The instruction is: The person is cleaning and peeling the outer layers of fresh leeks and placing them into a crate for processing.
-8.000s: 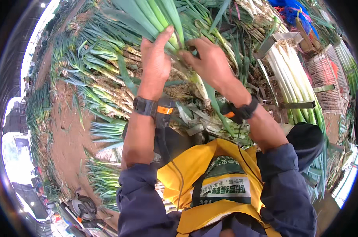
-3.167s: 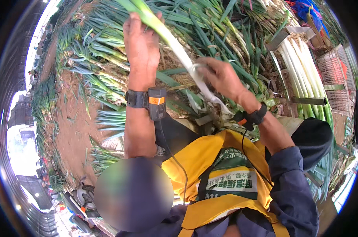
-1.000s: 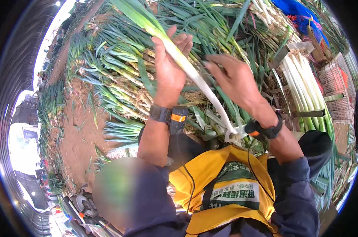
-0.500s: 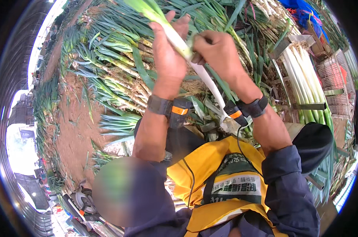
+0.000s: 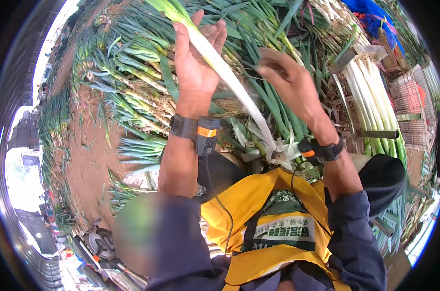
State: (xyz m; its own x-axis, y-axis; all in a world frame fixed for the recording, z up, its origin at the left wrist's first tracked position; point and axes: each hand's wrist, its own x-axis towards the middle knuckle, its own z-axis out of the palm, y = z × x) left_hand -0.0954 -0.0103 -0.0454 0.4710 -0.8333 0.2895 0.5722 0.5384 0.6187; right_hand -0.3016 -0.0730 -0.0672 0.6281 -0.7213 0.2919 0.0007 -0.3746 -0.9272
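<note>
A long leek slants across my left hand, green leaves at the far upper end and roots down near my lap. The white shaft rests over the palm between thumb and fingers; those fingers are loosely spread beneath it. My right hand is to the right of the shaft, apart from it, slightly blurred, its fingers apart and nothing visible in them. Around the root end are pale, thin strips of leek skin.
Unpeeled leeks lie heaped ahead and to the left, beside bare brown soil. At the right, clean white leeks lie bundled in a metal frame. A white plastic crate stands beyond it, and blue sheeting lies farther back.
My right hand has let go of the leek and moved right, its pinched fingers now opened. My left hand has shifted slightly left with the leek, and more white shaft is exposed.
</note>
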